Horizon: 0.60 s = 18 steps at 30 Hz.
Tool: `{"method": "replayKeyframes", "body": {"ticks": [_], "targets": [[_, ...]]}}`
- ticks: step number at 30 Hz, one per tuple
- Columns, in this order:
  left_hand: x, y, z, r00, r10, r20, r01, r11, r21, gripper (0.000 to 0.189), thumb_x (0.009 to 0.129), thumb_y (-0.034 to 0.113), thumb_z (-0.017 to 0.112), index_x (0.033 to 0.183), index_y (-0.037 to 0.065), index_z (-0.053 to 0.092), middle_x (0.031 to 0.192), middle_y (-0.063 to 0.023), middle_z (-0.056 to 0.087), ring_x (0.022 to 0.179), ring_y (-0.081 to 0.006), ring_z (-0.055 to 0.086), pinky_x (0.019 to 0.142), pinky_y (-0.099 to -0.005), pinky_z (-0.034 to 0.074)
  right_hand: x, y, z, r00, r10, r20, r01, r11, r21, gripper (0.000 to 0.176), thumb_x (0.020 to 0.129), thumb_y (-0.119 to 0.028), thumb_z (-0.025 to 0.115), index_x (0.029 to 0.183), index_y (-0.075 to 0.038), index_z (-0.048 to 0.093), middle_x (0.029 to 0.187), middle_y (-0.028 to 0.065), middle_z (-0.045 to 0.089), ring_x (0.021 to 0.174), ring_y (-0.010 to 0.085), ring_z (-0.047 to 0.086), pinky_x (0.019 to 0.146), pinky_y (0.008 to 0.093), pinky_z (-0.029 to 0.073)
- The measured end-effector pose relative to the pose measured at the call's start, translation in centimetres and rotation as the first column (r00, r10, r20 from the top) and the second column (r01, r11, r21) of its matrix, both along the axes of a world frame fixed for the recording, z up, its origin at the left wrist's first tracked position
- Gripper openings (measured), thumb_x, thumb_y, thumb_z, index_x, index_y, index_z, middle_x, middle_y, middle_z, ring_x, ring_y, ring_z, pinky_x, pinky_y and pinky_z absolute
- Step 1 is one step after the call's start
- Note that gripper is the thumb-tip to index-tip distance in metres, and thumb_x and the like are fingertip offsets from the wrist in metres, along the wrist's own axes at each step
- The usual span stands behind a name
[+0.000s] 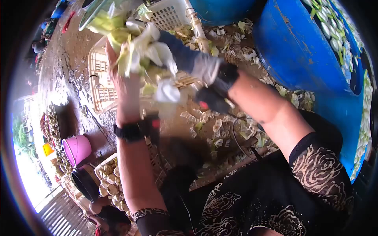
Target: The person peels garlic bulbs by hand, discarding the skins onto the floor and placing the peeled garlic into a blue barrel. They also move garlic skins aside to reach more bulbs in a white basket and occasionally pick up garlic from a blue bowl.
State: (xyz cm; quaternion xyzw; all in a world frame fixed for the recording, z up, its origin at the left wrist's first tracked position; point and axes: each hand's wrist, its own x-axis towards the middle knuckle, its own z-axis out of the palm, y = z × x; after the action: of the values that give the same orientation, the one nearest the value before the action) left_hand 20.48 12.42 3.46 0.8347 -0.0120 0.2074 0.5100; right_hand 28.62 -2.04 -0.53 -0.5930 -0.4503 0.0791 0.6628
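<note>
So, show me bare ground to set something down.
The wet floor looks bare left of the cream basket, reaching toward the pink bucket. It's crowded over the basket, where leaves bunch, and between it and the big blue tub, where peelings litter the ground.

White and yellow-green leaves (159,53); a slate-blue glove (175,45). Black shirt (240,200) patterned with swirling cream rose outlines. Black wristband (132,132). Bright blue tub (301,43) streaked with brown scratches. Pink bucket (78,148), small yellow container (48,149). Cream latticed basket (98,100). Brown floor (63,47) with white glare.
</note>
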Motion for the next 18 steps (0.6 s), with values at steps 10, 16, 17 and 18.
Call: {"method": "replayKeyframes", "body": {"ticks": [10,16,17,18], "targets": [[-15.6,-5.7,-22.5,0.687,0.105,-0.719,0.149,0.948,0.282,0.051,0.071,0.035,0.074,0.108,0.004,0.059,0.089,-0.0149,0.063,0.083,-0.0278,0.061,0.074,-0.0377,0.049,-5.7,-17.4,-7.0,0.997,-0.011,0.079,0.072,0.559,-0.826,0.017,0.075,-0.013,0.064,0.091,-0.009,0.062,0.080,0.0102,0.066,0.075,0.0281,0.065,0.070,0.0365,0.050],[-22.4,-12.6,-26.9,0.169,-0.240,-0.956,0.718,0.694,-0.047,0.055,0.072,0.045,0.067,0.111,0.007,0.061,0.087,-0.0167,0.067,0.089,-0.0300,0.064,0.078,-0.0393,0.050,-3.4,-24.1,-0.8,0.998,0.059,-0.015,-0.049,0.637,-0.769,0.018,0.076,-0.003,0.061,0.094,-0.001,0.059,0.074,0.0089,0.062,0.064,0.0156,0.059,0.059,0.0293,0.046],[-25.7,-14.3,-31.9,-0.075,-0.458,-0.886,0.752,0.558,-0.352,0.051,0.076,0.044,0.063,0.112,0.008,0.061,0.088,-0.0146,0.067,0.087,-0.0278,0.064,0.077,-0.0374,0.050,-3.1,-25.2,1.8,0.991,0.014,-0.136,-0.113,0.647,-0.754,0.021,0.079,0.000,0.061,0.099,0.001,0.058,0.078,0.0050,0.061,0.067,0.0115,0.057,0.060,0.0273,0.046],[-29.9,-16.3,-35.1,-0.338,-0.625,-0.704,0.684,0.351,-0.640,0.048,0.080,0.042,0.059,0.114,0.009,0.060,0.090,-0.0126,0.067,0.085,-0.0256,0.065,0.076,-0.0355,0.051,-3.3,-27.1,6.1,0.939,-0.137,-0.316,-0.185,0.576,-0.796,0.023,0.081,-0.004,0.062,0.104,0.000,0.056,0.079,0.0029,0.058,0.063,0.0105,0.052,0.058,0.0273,0.045]]}}
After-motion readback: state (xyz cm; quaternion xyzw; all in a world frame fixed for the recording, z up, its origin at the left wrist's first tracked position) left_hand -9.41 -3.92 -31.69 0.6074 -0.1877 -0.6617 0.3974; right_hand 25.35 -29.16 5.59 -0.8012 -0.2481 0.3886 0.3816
